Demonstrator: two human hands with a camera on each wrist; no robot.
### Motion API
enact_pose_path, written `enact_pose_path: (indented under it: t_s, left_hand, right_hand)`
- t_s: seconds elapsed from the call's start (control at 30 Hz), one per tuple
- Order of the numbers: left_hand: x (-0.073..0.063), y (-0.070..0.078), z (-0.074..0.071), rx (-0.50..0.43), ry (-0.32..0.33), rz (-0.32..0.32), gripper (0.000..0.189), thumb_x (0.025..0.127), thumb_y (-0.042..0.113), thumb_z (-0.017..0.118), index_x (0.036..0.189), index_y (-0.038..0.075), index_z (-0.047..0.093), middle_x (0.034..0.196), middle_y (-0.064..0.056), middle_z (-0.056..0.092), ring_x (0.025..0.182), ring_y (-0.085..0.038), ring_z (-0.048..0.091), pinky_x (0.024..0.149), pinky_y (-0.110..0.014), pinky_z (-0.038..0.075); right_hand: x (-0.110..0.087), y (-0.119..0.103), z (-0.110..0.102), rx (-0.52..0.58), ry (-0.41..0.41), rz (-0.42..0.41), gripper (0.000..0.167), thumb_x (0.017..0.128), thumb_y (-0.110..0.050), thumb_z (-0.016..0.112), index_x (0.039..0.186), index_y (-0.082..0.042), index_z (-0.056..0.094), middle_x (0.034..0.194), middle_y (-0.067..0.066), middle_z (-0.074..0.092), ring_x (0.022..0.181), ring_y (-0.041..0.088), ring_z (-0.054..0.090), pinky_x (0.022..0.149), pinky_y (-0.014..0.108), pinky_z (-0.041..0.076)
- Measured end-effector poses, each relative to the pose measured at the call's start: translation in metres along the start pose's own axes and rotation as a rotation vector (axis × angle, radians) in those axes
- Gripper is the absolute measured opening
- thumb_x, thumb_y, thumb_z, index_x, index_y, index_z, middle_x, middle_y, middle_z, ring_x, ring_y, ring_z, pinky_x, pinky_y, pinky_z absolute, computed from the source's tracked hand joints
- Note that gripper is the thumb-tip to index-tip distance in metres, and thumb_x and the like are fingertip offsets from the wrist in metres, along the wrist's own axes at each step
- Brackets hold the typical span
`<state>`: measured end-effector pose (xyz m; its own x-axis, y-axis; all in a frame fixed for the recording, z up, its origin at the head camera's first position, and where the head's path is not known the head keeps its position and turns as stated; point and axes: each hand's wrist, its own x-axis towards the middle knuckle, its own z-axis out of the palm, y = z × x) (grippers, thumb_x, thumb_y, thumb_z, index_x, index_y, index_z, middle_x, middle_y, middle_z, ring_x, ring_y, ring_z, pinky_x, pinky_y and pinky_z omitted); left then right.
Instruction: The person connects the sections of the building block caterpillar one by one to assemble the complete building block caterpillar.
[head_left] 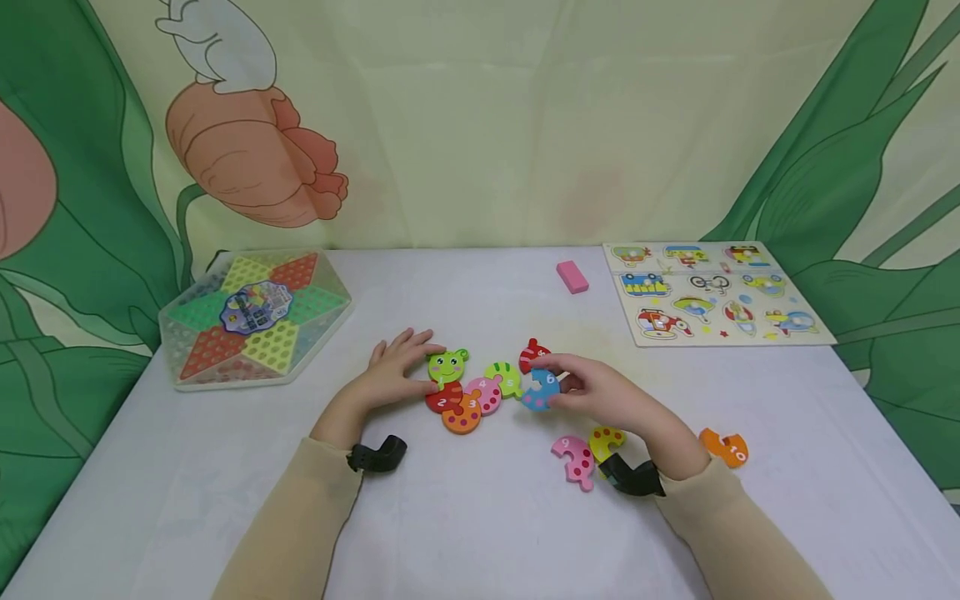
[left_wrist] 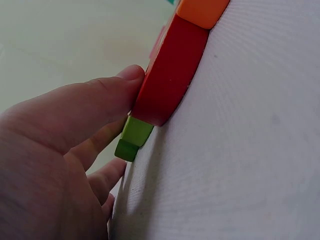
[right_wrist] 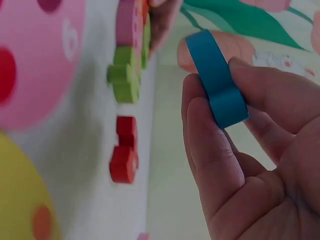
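Observation:
My right hand (head_left: 600, 390) pinches a blue puzzle piece (head_left: 541, 390) marked 6 between thumb and fingers; in the right wrist view the blue piece (right_wrist: 215, 75) is held up off the table. My left hand (head_left: 392, 372) lies along the left side of a joined caterpillar puzzle, fingers fairly straight. Its thumb touches the edge of the red piece (left_wrist: 172, 65) marked 2, and a fingertip reaches the green smiling head (head_left: 447, 365). Onward from there run the orange piece (head_left: 461, 417) 3, the pink piece (head_left: 486, 397) 4 and the green piece (head_left: 504, 379) 5.
A loose red piece (head_left: 532, 353) lies behind the blue one. Pink (head_left: 576, 460) and yellow (head_left: 604, 440) pieces sit by the right wrist, an orange piece (head_left: 724, 447) farther right. Behind are a hexagonal game box (head_left: 255, 321), a pink block (head_left: 573, 277) and a vehicle picture board (head_left: 712, 296).

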<state>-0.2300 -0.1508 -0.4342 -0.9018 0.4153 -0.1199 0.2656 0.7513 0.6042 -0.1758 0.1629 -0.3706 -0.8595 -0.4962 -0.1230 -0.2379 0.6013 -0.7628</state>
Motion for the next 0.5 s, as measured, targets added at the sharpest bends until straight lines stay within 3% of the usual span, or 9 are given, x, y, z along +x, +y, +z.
enact_pose_path:
  t_s: [0.2, 0.5]
  left_hand:
    - [0.001, 0.0, 0.0, 0.0, -0.01, -0.005, 0.057, 0.078, 0.038, 0.064, 0.131, 0.026, 0.046, 0.152, -0.003, 0.021, 0.141, -0.028, 0.001, 0.108, -0.058, -0.008]
    - [0.001, 0.0, 0.0, -0.009, -0.003, -0.011, 0.058, 0.077, 0.039, 0.065, 0.13, 0.026, 0.046, 0.152, -0.003, 0.021, 0.141, -0.027, 0.0, 0.108, -0.058, -0.009]
  right_hand:
    - [0.005, 0.001, 0.013, -0.031, -0.003, 0.045, 0.042, 0.083, -0.016, 0.065, 0.124, -0.019, 0.055, 0.107, 0.004, 0.056, 0.087, 0.018, 0.048, 0.067, 0.022, 0.047]
    - [0.01, 0.005, 0.02, 0.021, 0.018, 0.096, 0.041, 0.083, -0.016, 0.065, 0.123, -0.019, 0.055, 0.116, 0.007, 0.056, 0.092, 0.019, 0.053, 0.075, 0.025, 0.05]
